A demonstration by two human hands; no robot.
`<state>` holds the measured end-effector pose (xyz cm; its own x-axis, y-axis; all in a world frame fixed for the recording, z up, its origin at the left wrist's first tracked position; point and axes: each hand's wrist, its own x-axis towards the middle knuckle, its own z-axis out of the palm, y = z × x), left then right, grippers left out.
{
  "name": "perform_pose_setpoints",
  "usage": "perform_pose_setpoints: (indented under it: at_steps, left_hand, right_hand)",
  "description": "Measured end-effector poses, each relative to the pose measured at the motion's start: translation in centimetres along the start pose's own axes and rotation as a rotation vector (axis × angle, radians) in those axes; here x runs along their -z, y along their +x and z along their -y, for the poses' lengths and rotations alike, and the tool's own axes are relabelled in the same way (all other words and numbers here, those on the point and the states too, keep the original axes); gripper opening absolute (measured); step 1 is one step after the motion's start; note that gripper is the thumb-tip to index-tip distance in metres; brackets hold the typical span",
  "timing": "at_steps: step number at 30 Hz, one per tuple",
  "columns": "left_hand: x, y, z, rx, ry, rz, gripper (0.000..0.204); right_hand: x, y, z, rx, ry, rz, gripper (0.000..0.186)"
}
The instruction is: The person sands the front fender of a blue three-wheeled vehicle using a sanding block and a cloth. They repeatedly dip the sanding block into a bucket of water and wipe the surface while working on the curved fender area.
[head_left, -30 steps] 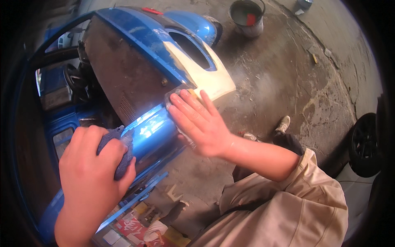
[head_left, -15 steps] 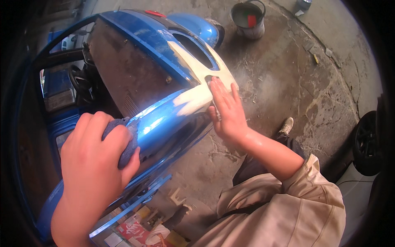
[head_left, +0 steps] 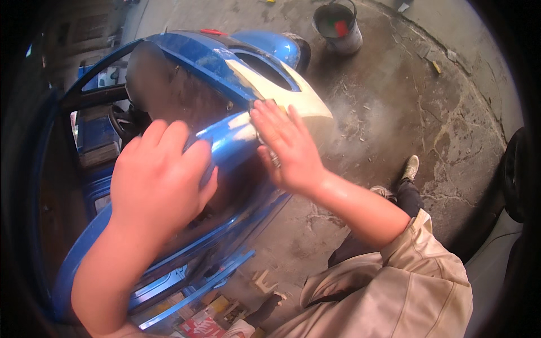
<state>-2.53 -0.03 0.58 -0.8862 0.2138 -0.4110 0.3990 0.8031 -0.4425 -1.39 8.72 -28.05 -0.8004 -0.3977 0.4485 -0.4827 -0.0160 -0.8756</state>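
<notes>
My left hand (head_left: 160,172) is closed around a bunched blue cloth (head_left: 207,176), seen mostly only at its edge beside my thumb, and is held over the blue car body (head_left: 225,132). My right hand (head_left: 287,143) presses flat, fingers stretched together, on the curved panel beside the window opening. Under it lies a thin dark sanding pad (head_left: 269,103), its edges showing past the fingertips and near the thumb; the rest is hidden. Cream filler (head_left: 304,104) covers the panel around the oval rear side window (head_left: 267,70), with a smaller patch toward my left hand.
A bucket (head_left: 338,28) with something red inside stands on the cracked concrete floor (head_left: 383,112) beyond the car. At right is part of a light vehicle with a dark wheel (head_left: 514,174). Below the car's side lie a blue strip (head_left: 197,296) and a red-and-white box (head_left: 200,327).
My right hand has slid left along the panel, from the filler by the oval window to its edge near the blue paint. My left hand has shifted right and hides more of the cloth.
</notes>
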Motion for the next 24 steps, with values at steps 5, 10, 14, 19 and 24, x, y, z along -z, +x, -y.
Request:
perform_pose_setpoints:
  at_steps: [5, 10, 14, 19, 24]
  left_hand:
    - [-1.9, 2.4, -1.6, -0.02, 0.089, 0.036, 0.023]
    - [-4.5, 5.8, -2.9, 0.035, 0.111, 0.081, 0.022]
    - [-6.3, 8.8, -3.2, 0.025, 0.066, 0.14, 0.02]
    - [-4.8, 8.2, -2.8, 0.168, 0.087, 0.145, 0.02]
    - [0.3, 2.2, -0.4, 0.343, 0.17, 0.134, 0.021]
  right_hand:
    - [0.0, -0.4, -1.1, -0.229, -0.02, -0.072, 0.063]
    - [-3.2, -3.5, -4.3, -0.105, 0.082, -0.089, 0.063]
    - [-3.6, -4.3, -6.4, -0.17, 0.123, -0.094, 0.06]
    - [-1.1, -0.5, -2.3, -0.334, 0.119, -0.279, 0.056]
    - [0.1, 1.8, 1.1, 0.057, 0.268, -0.114, 0.061]
